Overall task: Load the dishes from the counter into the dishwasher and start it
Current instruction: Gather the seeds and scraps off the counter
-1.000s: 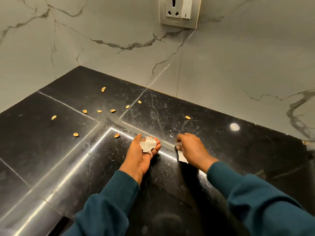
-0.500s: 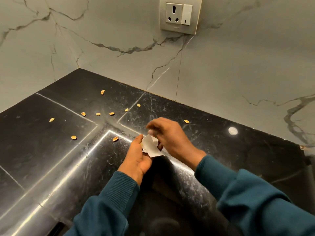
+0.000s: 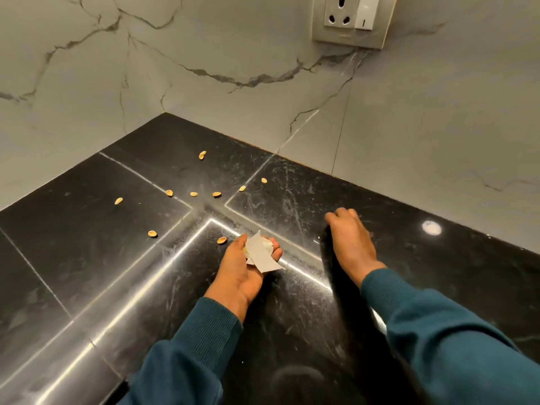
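Fingers (image 3: 270, 250) of the left hand (image 3: 242, 270) cup upward round a small wad of white paper scraps (image 3: 261, 254), which lies in the palm with one corner poking past the hand's edge. The right hand (image 3: 350, 244) reaches forward, palm down, its fingers bent so that the tips meet the counter; whether they pinch anything under them I cannot tell.

Biggest in view is the black stone counter (image 3: 87, 244), polished and streaked with reflected light, set in a corner of grey marbled wall (image 3: 204, 54). A wall socket (image 3: 353, 19) sits high on the right-hand wall. Dark teal sleeves (image 3: 187, 352) cover both forearms. Smallest are the seed shells (image 3: 193, 194), pale orange bits scattered across the counter to the left of and beyond the left hand, the closest one just beside its fingertips.

No dishes and no dishwasher show anywhere here, so the task's own things lie out of sight. My judgement is that the step in hand is a side job: gathering litter off the counter into the cupped left hand. The next move likely calls for a fine fingertip pinch from the right hand on each loose shell, one at a time, with the left hand kept level and cupped so the paper does not slide out.
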